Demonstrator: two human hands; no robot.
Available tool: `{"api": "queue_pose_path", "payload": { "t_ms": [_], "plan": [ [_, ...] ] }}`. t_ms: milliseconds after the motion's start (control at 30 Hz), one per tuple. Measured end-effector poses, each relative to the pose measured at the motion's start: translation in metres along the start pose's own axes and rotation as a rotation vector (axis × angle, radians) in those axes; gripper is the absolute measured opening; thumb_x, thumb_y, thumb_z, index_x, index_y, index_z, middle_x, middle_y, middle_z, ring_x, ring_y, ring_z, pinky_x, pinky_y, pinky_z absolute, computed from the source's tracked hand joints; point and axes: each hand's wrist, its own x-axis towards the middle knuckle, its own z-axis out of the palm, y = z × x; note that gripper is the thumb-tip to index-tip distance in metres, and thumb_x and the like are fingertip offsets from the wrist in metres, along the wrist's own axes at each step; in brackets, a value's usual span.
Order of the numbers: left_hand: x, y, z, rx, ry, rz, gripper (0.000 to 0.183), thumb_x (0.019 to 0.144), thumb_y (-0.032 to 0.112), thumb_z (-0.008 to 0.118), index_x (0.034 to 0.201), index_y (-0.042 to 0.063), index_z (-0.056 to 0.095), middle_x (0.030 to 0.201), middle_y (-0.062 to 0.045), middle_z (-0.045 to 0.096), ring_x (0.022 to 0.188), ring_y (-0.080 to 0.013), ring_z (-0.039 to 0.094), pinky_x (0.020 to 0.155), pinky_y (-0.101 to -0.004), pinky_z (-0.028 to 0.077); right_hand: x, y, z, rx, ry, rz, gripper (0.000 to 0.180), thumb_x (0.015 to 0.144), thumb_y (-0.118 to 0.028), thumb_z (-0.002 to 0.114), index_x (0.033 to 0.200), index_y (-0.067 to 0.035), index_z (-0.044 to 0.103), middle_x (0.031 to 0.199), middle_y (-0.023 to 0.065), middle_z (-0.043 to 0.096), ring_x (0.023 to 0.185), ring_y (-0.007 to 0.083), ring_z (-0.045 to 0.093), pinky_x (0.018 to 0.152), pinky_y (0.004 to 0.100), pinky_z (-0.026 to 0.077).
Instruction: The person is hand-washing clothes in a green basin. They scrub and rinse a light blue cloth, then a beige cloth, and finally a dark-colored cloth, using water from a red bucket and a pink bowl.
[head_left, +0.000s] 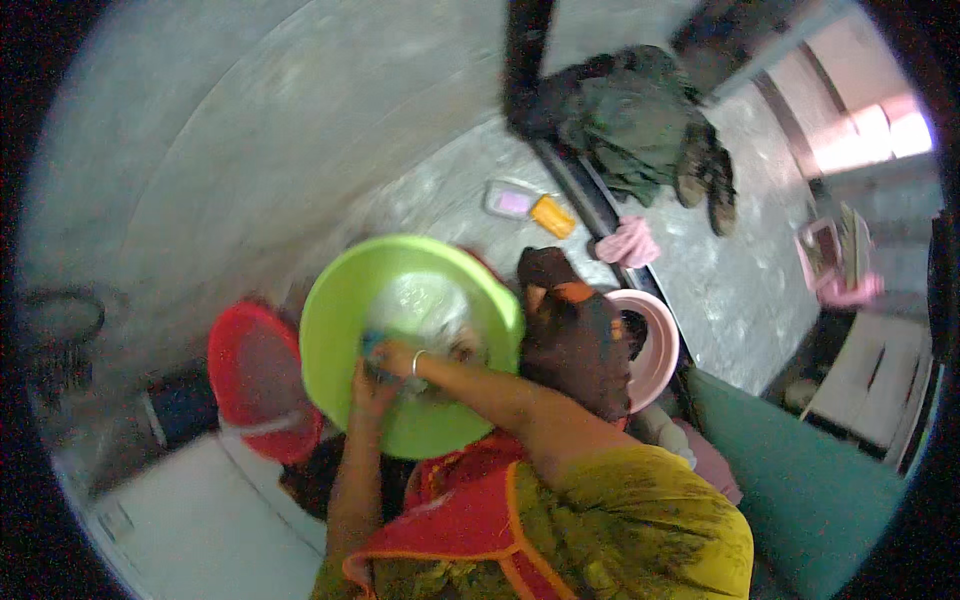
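Observation:
In front of me stands a large lime-green plastic basin (330, 382) with sudsy water (427, 296) in it. Both my hands meet over its left part, holding a dark blue wet cloth (373, 346) that is blurred. My left hand (371, 386) is at the lower left of the cloth. My right hand (396, 358), with a pale bangle at the wrist, lies on top from the right. Other wet stuff, too blurred to name, shows beyond my right wrist. Dark brown clothing (574, 349) lies just right of the basin.
A red plastic basin (255, 375) stands at the left, a pink tub (664, 352) at the right. Beyond lie a yellow bar (553, 217) beside a clear tray (512, 200), a pink cloth (628, 241) on a dark sill, and a dark green clothes heap (637, 120).

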Motion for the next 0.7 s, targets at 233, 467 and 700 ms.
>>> {"api": "queue_pose_path", "payload": {
  "t_ms": [233,467,700],
  "plan": [
    [0.018,-0.012,-0.033,0.097,0.042,0.403,0.044,0.081,0.032,0.043,0.115,0.005,0.037,0.11,-0.015,0.044,0.101,-0.0246,0.043,0.084,-0.0344,0.037,-0.069,-0.162,-0.038,-0.174,-0.06,-0.248,0.028,0.069,-0.022,0.052,0.095,-0.011,0.049,0.075,0.0164,0.057,0.073,0.0327,0.055,0.066,0.0423,0.042],
    [0.061,-0.089,-0.031,0.206,0.011,0.494,0.04,0.08,0.027,0.042,0.112,0.003,0.038,0.108,-0.012,0.045,0.097,-0.0225,0.045,0.083,-0.0294,0.037,-0.013,-0.099,-0.063,-0.273,0.246,0.051,0.023,0.067,-0.022,0.053,0.088,-0.013,0.051,0.069,0.0133,0.056,0.061,0.0325,0.055,0.054,0.0419,0.044],
    [0.032,-0.036,-0.015,-0.09,0.022,0.54,0.028,0.08,0.024,0.044,0.099,0.004,0.048,0.092,-0.008,0.052,0.085,-0.0191,0.05,0.073,-0.0306,0.042,-0.05,-0.125,-0.037,-0.264,0.316,-0.415,0.023,0.068,-0.022,0.051,0.089,-0.012,0.051,0.064,0.0135,0.056,0.056,0.0317,0.054,0.052,0.0434,0.043]
  ]
}}
